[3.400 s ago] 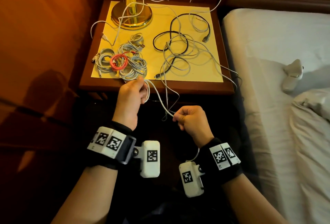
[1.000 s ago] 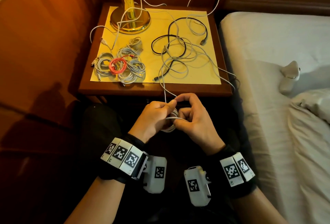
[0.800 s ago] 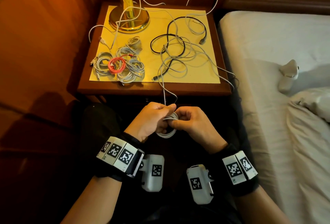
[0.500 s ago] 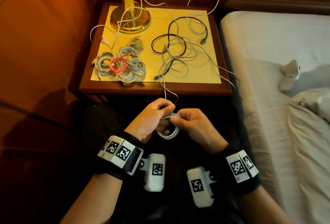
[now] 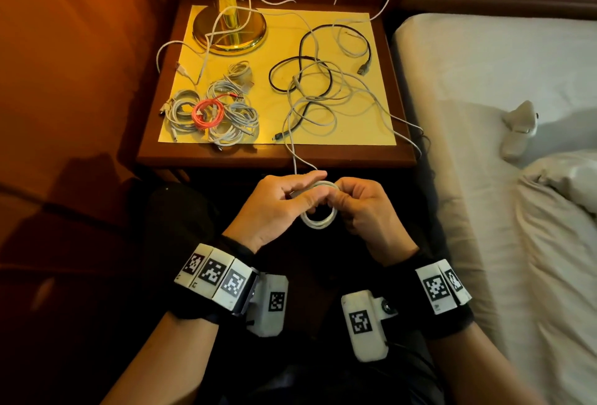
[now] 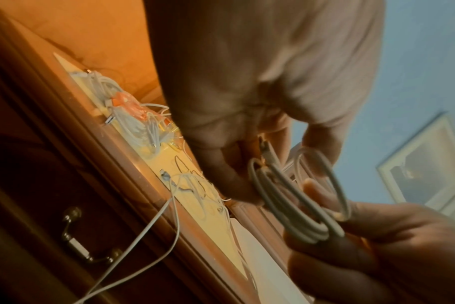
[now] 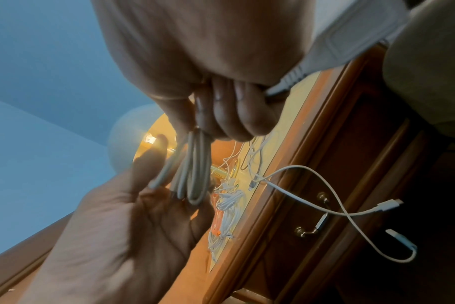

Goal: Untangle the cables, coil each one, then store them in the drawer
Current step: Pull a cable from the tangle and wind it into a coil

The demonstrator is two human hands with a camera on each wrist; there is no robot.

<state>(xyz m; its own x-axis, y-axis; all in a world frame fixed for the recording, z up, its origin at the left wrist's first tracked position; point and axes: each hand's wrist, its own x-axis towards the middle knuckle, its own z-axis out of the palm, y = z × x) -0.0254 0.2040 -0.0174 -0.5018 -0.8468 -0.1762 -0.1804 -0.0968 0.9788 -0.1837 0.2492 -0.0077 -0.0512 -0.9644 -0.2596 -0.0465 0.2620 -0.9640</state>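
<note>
The person is in the coiling step: a small coil of white cable (image 5: 318, 211) is held in the air between both hands, just in front of the front edge of the worktop (image 5: 274, 156). The left hand (image 5: 274, 207) pinches the upper side of the coil with thumb and forefinger, and the right hand (image 5: 365, 207) has its fingers curled around the other side of the loops. The free end of this cable runs up over the front edge into the loose tangle (image 5: 323, 91) on the right half of the worktop. Several finished coils (image 5: 213, 110) lie near the front left corner. The drawer (image 6: 73, 236) under the worktop looks closed. The next move probably calls for pulling more cable free from the tangle and winding another loop, without dragging the black cable (image 5: 300, 62) along.
</note>
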